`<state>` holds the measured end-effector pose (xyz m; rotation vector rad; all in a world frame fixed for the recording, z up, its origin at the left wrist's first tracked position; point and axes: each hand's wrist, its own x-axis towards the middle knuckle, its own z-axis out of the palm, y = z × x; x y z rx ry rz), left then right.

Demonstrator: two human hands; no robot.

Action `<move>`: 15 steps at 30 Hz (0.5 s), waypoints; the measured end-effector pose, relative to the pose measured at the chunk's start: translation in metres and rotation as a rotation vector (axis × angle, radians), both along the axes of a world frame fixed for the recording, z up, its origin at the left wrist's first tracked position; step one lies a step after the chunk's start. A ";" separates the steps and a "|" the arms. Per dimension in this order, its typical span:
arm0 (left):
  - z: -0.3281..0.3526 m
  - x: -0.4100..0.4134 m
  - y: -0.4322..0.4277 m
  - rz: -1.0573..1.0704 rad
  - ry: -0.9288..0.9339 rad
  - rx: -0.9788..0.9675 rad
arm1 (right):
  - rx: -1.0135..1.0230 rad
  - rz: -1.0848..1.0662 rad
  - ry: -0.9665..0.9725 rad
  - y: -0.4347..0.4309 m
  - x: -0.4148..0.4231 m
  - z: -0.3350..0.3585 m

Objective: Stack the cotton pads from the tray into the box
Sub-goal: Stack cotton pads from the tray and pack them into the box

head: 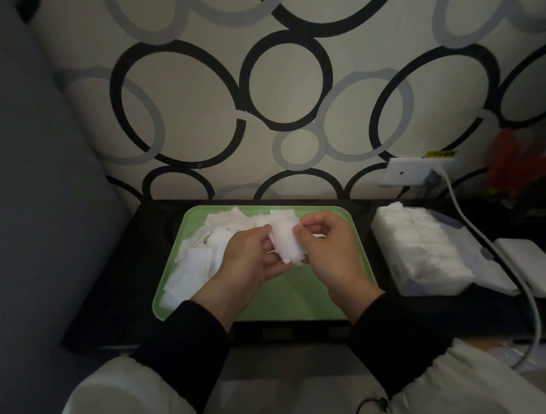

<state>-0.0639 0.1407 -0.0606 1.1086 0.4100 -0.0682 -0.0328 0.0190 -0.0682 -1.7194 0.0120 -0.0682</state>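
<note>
Two hands meet over the middle of the tray (293, 300), which lies mid-table (123, 279), and between them a small stack (287, 246) of pads stands on edge. The left hand (248, 258) cups the stack from below and from the side, with its fingers (266, 236) curled round it. The right hand (329, 249) pinches the stack's far top corner, its fingers closed on the cotton. Neither hand is slack or spread.

Loose pads (198, 257) lie heaped along the tray's left side and far edge, while its near right part is bare. The box (433, 288) sits toward the table's right edge, just beside the tray, already well filled with rows of pads.

The step in hand looks like squaring up a gathered bundle. Next, I'd judge, the bundle has to travel right and go down into the box flush against the rows there, pinched firmly so the soft sheets don't fan out.
</note>
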 end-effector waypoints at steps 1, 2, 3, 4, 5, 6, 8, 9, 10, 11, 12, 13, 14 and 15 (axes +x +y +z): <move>0.001 0.000 0.000 0.003 0.012 -0.020 | -0.020 -0.006 -0.009 0.000 0.001 -0.001; 0.000 0.000 0.000 -0.013 0.007 -0.015 | -0.040 -0.007 -0.019 0.000 0.001 -0.002; -0.001 0.000 0.001 -0.041 -0.014 0.018 | -0.057 -0.005 -0.028 0.001 0.001 -0.003; -0.003 -0.001 0.001 -0.066 -0.033 0.054 | -0.066 -0.003 -0.033 0.000 0.002 -0.003; -0.004 -0.001 0.001 -0.080 -0.046 0.082 | -0.067 0.005 -0.028 0.000 0.002 -0.003; -0.006 -0.001 0.003 -0.079 -0.051 0.098 | -0.052 0.022 -0.013 -0.001 0.002 -0.002; -0.008 0.000 0.007 -0.056 -0.061 0.093 | 0.037 0.095 0.043 -0.004 0.001 0.002; -0.008 0.001 0.010 -0.042 -0.065 0.077 | 0.088 0.149 0.066 -0.006 0.000 0.004; -0.008 0.001 0.012 -0.030 -0.067 0.057 | 0.116 0.201 0.080 -0.008 -0.001 0.005; -0.008 0.002 0.014 -0.019 -0.067 0.040 | 0.112 0.242 0.083 -0.010 -0.002 0.005; -0.008 0.002 0.016 -0.008 -0.067 0.025 | 0.088 0.267 0.081 -0.012 -0.003 0.006; -0.008 0.003 0.017 0.001 -0.065 0.012 | 0.058 0.277 0.075 -0.013 -0.004 0.005; -0.008 0.003 0.017 0.008 -0.063 -0.002 | 0.043 0.278 0.071 -0.013 -0.004 0.005; -0.007 0.002 0.017 0.013 -0.061 -0.016 | 0.042 0.275 0.071 -0.014 -0.004 0.004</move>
